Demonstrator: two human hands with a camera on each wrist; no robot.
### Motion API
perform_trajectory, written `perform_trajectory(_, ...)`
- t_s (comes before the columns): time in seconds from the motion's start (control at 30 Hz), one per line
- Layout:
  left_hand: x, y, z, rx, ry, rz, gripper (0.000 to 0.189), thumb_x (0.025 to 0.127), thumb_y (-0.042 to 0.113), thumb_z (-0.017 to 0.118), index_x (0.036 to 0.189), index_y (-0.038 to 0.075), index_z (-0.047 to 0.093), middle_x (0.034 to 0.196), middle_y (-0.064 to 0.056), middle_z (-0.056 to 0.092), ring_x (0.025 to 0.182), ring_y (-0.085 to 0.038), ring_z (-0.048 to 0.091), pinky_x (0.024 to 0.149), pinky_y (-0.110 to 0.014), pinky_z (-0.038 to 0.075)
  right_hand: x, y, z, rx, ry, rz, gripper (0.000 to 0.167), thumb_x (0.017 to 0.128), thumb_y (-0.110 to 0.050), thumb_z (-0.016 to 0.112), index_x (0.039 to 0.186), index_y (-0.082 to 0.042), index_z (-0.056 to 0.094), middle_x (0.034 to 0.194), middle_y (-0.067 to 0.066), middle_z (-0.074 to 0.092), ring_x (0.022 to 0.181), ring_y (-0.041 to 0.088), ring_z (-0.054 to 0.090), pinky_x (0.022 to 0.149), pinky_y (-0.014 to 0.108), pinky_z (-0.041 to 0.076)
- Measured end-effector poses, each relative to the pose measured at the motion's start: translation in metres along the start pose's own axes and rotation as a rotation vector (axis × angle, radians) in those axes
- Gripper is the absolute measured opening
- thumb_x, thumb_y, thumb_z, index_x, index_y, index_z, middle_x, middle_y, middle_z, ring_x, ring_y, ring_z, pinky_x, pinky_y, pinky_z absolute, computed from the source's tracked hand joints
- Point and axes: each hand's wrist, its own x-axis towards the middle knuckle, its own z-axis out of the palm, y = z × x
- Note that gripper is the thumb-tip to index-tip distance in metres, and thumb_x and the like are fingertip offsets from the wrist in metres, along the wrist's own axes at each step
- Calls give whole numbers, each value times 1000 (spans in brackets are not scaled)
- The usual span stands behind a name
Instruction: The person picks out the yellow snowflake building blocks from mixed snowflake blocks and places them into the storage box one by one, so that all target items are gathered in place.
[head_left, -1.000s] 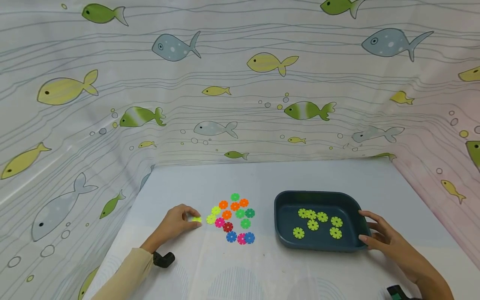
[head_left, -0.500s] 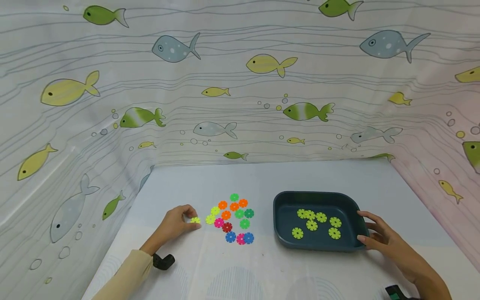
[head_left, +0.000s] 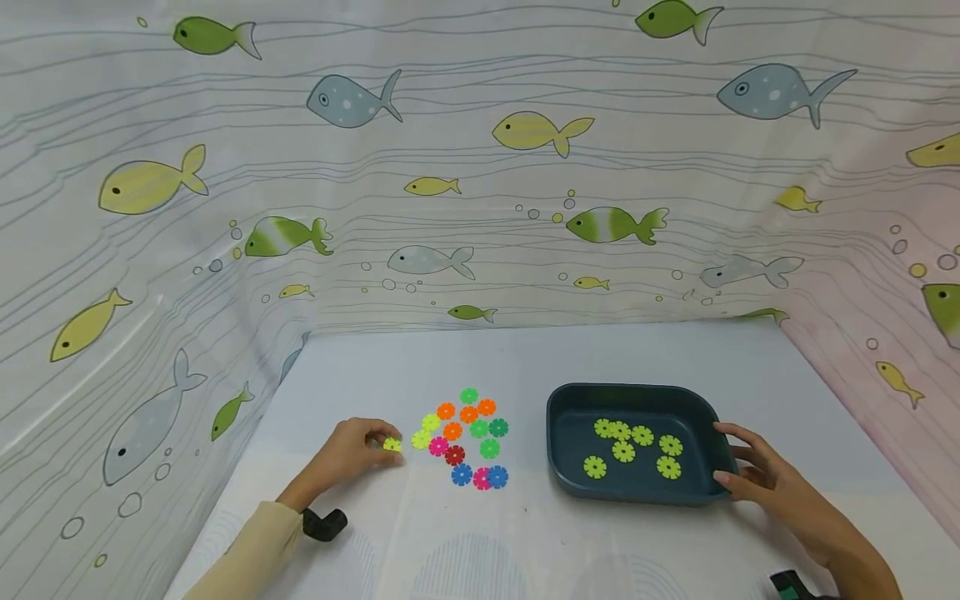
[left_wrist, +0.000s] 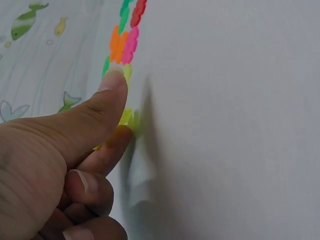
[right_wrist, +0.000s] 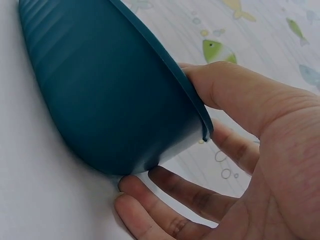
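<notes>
In the head view my left hand (head_left: 348, 454) pinches a yellow notched plastic disc (head_left: 392, 446) between thumb and forefinger, left of a group of similar discs. The left wrist view shows the disc's yellow edge (left_wrist: 129, 119) low between thumb and fingers, close over the white tabletop. My right hand (head_left: 780, 483) grips the right end of a dark teal plastic basin (head_left: 637, 492), thumb at the rim (right_wrist: 172, 65) and fingers around its outer wall. Inside the basin lie several yellow discs (head_left: 623, 452), spread over its bottom.
Between hand and basin lie loose discs: two yellow (head_left: 422, 439), several orange (head_left: 468, 415), several green (head_left: 489, 448), pink (head_left: 438, 447), dark red (head_left: 454, 455) and blue (head_left: 462, 474). A fish-patterned sheet (head_left: 525, 292) stands around the white table (head_left: 525, 542).
The left hand has shifted slightly downward in the head view, still pinching the yellow disc. The right hand and the basin have stayed put, as have the loose discs.
</notes>
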Motion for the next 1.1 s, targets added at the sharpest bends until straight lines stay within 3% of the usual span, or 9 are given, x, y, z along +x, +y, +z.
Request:
perform_trajectory(0.23,-4,0,-6,-168,-36,-49,35,80,25,91,111,19,77,95,2,68,69,-16,48,60,-25,40,2,0,-1,15,-1,5,77,104,-26,65,164,-31,17,156,28,26,115,27,58,83,42,51)
perform_trajectory(0.33,-4,2,-8,-204,-34,-42,36,80,26,90,112,18,76,97,0,69,63,-14,44,58,-25,37,1,1,0,16,-1,5,77,104,-26,64,164,-31,16,156,28,26,114,26,58,84,42,51)
perform_trajectory(0.73,3,14,-5,-259,-4,-65,41,79,29,91,114,16,73,99,-2,70,63,-15,44,57,-25,36,0,-1,0,19,-10,1,76,104,-25,64,163,-31,16,156,28,25,115,27,59,83,41,52)
perform_trajectory(1.1,17,30,1,-272,-38,-20,43,82,34,88,119,16,76,103,-2,72,72,-21,51,58,-26,41,1,1,2,26,-5,19,77,104,-25,64,163,-27,15,156,30,23,123,38,53,86,43,52)
